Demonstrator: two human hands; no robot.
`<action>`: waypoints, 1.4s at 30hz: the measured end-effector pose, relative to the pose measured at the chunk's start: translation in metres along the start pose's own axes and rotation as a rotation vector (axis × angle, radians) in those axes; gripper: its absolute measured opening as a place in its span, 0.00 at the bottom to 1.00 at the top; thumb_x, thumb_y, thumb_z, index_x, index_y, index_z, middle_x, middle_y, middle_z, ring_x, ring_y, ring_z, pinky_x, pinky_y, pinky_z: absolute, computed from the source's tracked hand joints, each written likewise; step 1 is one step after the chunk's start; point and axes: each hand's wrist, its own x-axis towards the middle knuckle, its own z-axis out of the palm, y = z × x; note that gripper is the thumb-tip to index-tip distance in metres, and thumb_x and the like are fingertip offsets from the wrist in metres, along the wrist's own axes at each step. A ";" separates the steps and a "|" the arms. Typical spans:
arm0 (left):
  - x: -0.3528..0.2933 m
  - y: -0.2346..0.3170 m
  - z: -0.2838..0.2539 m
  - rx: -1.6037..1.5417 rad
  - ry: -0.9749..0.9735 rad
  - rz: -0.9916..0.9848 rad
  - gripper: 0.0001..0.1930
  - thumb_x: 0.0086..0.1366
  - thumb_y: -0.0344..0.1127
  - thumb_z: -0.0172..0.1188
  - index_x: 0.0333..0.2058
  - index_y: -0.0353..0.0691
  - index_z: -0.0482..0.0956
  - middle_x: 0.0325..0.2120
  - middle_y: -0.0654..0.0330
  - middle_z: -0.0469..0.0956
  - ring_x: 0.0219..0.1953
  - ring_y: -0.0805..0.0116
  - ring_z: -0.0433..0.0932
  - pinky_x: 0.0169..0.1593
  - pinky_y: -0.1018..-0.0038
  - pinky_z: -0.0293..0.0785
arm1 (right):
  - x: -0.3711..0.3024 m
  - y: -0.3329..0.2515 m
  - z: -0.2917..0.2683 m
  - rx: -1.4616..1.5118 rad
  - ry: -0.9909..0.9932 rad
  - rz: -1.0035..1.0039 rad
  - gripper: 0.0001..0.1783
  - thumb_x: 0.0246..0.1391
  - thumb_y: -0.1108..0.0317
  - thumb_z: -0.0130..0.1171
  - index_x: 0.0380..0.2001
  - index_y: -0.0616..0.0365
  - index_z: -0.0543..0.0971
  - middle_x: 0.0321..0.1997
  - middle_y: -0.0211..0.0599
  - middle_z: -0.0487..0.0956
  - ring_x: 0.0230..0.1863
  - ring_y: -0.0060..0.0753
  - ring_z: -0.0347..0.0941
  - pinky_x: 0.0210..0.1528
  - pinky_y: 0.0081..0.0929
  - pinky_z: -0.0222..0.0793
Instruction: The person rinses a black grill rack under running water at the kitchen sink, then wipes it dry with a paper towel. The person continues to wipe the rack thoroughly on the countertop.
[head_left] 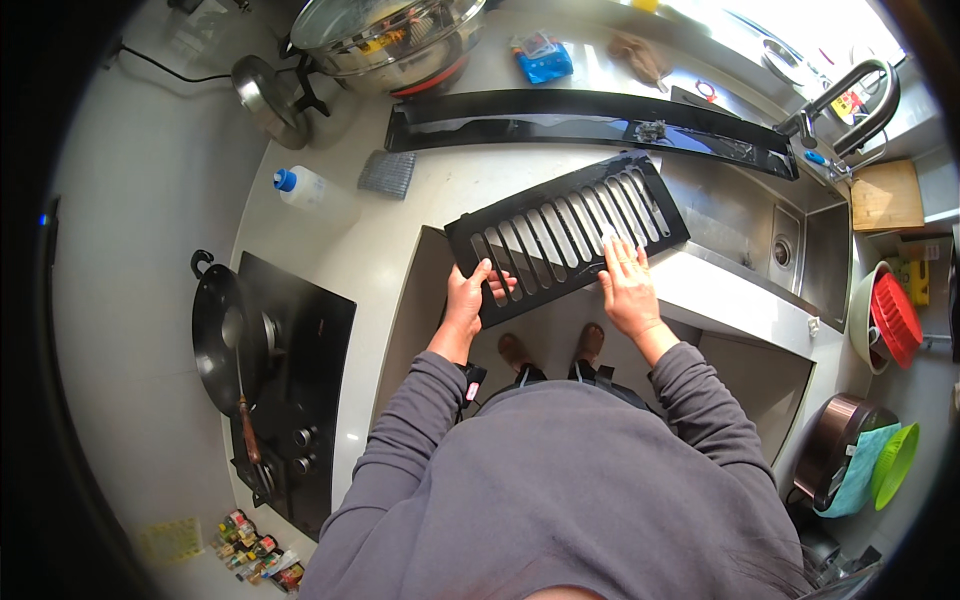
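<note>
A black slotted panel (565, 233), a flat grille with several long slots, rests tilted on the white counter's corner. My left hand (470, 297) grips its near left edge, thumb on top. My right hand (628, 285) lies flat on the panel's near right part, fingers together, pressing a small pale cloth or wipe (608, 240) against the slats. Both forearms wear grey sleeves.
A long black glossy panel (590, 122) lies behind the grille. A steel sink (790, 245) with a faucet (850, 95) sits to the right. At left are a black wok (225, 335) on a black cooktop (300, 400), a plastic bottle (310, 190), a sponge (388, 173) and a large steel pot (390, 40).
</note>
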 end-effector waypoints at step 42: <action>0.053 -0.005 0.001 1.048 0.423 0.310 0.35 0.59 0.57 0.64 0.49 0.32 0.64 0.44 0.40 0.73 0.48 0.40 0.74 0.50 0.54 0.70 | -0.017 0.039 -0.010 0.195 0.358 0.178 0.07 0.45 0.78 0.59 0.31 0.58 0.75 0.42 0.41 0.75 0.52 0.48 0.69 0.60 0.45 0.59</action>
